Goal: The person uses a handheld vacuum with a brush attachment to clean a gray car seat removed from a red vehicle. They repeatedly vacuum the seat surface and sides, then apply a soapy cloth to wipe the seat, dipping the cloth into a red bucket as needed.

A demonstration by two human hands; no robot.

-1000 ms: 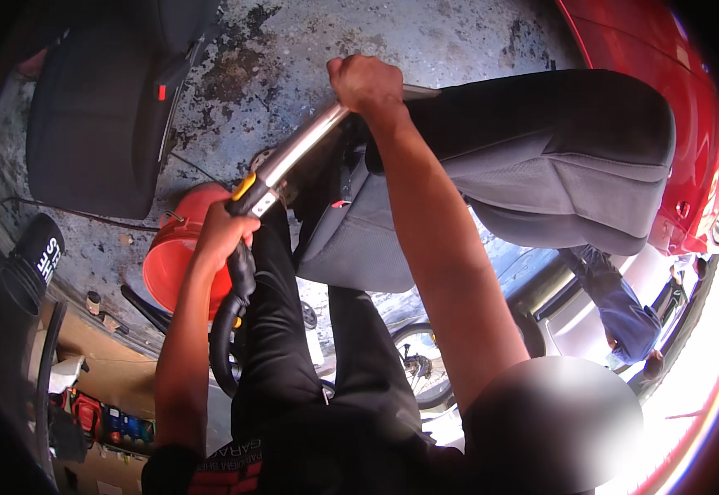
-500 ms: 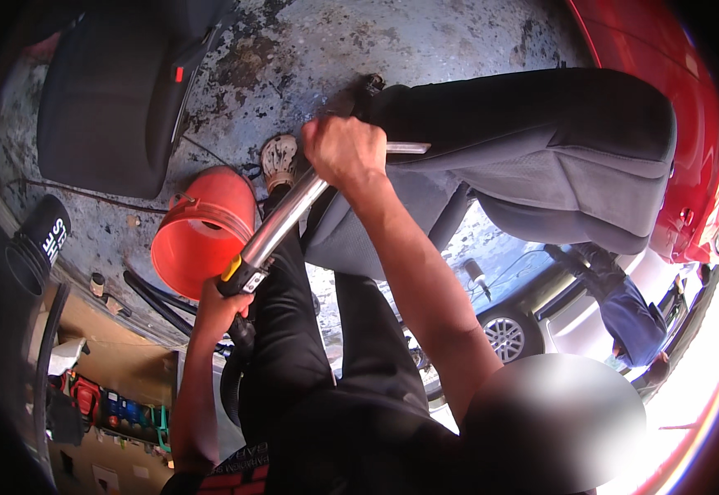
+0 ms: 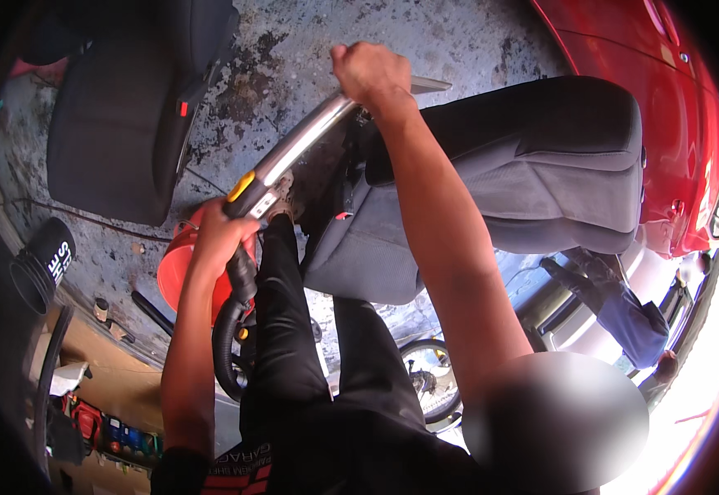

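Stained, blotchy concrete floor (image 3: 458, 41) fills the top of the view, with a red car (image 3: 673, 124) curving down the edge at two o'clock. The right hand (image 3: 372, 74) is clenched round the upper end of a shiny metal vacuum tube (image 3: 302, 144), near twelve o'clock. The left hand (image 3: 219, 239) is wrapped round the tube's lower end, by its yellow tab, where a black ribbed hose (image 3: 227, 346) loops away toward seven o'clock. Just beyond the right hand, a grey car seat (image 3: 541, 165) lies on the floor at three o'clock. An orange bucket (image 3: 176, 276) sits behind the left hand. A second, dark seat (image 3: 120, 124) with a small red tab rests at ten o'clock; a black cylinder with white lettering (image 3: 42, 264) lies at nine.
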